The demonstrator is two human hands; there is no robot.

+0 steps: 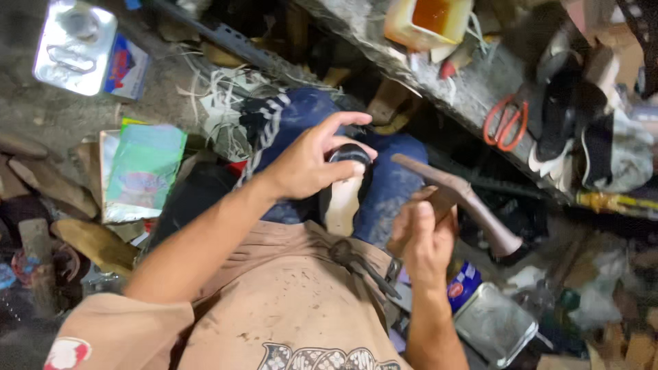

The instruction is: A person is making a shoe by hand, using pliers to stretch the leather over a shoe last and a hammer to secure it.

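Left hand (312, 161) clamps the black toe of a shoe (345, 188) — pale smooth sole up, resting on the lap — while right hand (425, 240) is closed round a hammer (459, 202) — wooden shaft, worn metal head, raised beside the shoe; pliers (360, 264) lie on the apron.

Two hands: left hand (308, 161), right hand (425, 236). One hammer (466, 202). One shoe (345, 185). One pair of orange scissors (506, 123). Two metal tins (75, 44) (495, 322). One pliers (356, 264). One yellow tub (428, 20).
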